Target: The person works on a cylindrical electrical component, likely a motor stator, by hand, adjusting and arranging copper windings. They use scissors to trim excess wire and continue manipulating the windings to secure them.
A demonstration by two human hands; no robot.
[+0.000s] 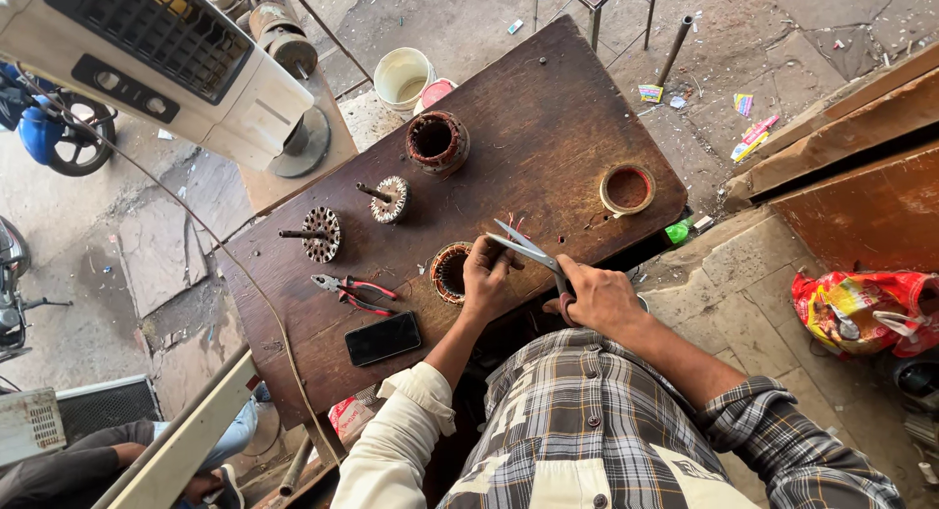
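**Q:** Scissors — where do they lie, and how are they held?

**A:** Scissors with silver blades sit above the near edge of the dark wooden table. Their blades are parted, pointing up and to the left over the left hand. The right hand is closed around the handles, wrist bent inward, forearm in a plaid sleeve running back toward the body.

**Q:** And the left hand's pose?

**A:** It reaches forward from a cream sleeve, fingers curled over the rim of a copper-wound stator ring that lies flat on the table; the grip is closed on that rim. Thin reddish wire ends stand up just beside the blade tips.

**Q:** What surrounds the work, largest first?

**A:** A white cooler housing with a dark grille overhangs the upper left. The table stands on a cracked, littered stone floor. A white bucket stands at the table's far edge, and a red printed bag lies at the right. On the table: a second wound stator near the far side, two toothed rotors on shafts left of centre, a roll of tape to the right, a black phone face up near the front, and red-handled pliers just above the phone.
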